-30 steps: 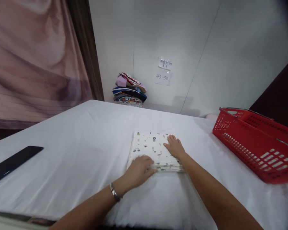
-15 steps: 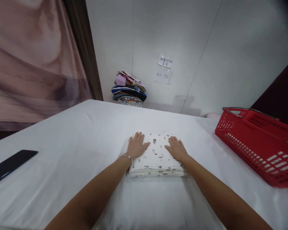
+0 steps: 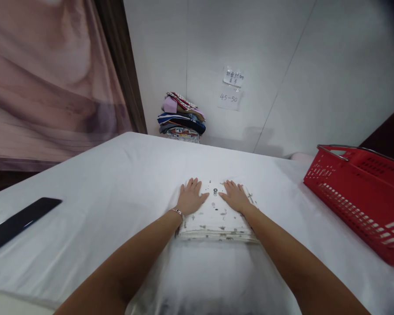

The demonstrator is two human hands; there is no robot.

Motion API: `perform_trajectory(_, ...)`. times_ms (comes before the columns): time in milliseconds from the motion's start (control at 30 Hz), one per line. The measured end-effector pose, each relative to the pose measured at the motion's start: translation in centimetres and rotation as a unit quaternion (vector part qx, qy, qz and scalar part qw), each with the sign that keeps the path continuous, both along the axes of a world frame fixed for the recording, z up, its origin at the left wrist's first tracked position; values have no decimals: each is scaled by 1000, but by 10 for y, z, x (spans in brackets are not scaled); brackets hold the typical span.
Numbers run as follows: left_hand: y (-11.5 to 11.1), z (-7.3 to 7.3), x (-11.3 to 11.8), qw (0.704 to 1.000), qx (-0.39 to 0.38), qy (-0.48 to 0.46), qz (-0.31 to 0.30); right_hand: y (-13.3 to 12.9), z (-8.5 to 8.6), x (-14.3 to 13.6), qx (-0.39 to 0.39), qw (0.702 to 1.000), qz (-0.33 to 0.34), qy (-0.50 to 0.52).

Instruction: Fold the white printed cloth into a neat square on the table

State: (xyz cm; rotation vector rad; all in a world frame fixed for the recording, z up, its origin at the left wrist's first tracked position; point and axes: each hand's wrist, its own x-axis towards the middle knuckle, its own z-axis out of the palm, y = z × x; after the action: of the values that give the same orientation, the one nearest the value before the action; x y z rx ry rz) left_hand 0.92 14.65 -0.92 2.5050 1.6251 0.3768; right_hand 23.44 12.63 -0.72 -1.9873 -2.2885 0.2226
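A folded white cloth point(image 3: 216, 216) with small grey and brown prints lies in front of me, its layers showing along the near edge. Flat on its left side rests my left hand point(image 3: 191, 197), fingers spread, with a thin bracelet on the wrist. My right hand point(image 3: 235, 197) presses on the upper right part, also with fingers apart. Between the two thumbs a small dark ring-shaped mark shows on the fabric. Neither hand grips anything.
The white-covered table point(image 3: 118, 183) spreads around the cloth. A red plastic basket point(image 3: 357, 197) with a metal handle stands at the right. On the left lies a black flat device point(image 3: 22, 221). Behind the table rises a stack of folded fabrics point(image 3: 182, 118) near a wall with paper signs point(image 3: 229, 98).
My right hand has slid left across the cloth, closer to my left hand, which stays in place. The whole view has shifted slightly.
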Motion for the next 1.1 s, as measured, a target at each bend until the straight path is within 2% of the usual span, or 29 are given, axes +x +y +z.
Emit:
perform_trajectory(133, 0, 3, 0, 1000, -11, -2, -3, -5, 14, -3, -21, 1000, -15, 13)
perform_trajectory(233, -2, 5, 0, 1000, -23, -7, -4, -27, 21, 3, -12, 999, -43, 22)
perform_trajectory(433, -4, 8, 1, 999, -37, -13, -4, -86, 6, 30, 19, 997, -67, 30)
perform_trajectory(567, -1, 22, 0, 995, -98, -34, -13, -94, 1, 32, 41, 997, -68, 13)
perform_trajectory(667, -6, 35, -11, 987, -115, -111, -4, -91, 3, 30, 45, 997, -65, 5)
perform_trajectory(767, -27, 40, -33, 973, -79, -218, 16, -89, 6, 31, 36, 997, -62, 20)
perform_trajectory(867, -64, 35, -60, 949, -94, -299, 25, -92, 12, 32, 25, 995, -75, 66)
perform_trajectory(1000, -113, 20, -85, 940, -97, -327, 1, -108, 18, 37, 83, 986, -57, 132)
perform_trajectory(1100, -134, 15, -89, 943, -97, -318, -5, -130, 13, 45, 131, 981, -19, 144)
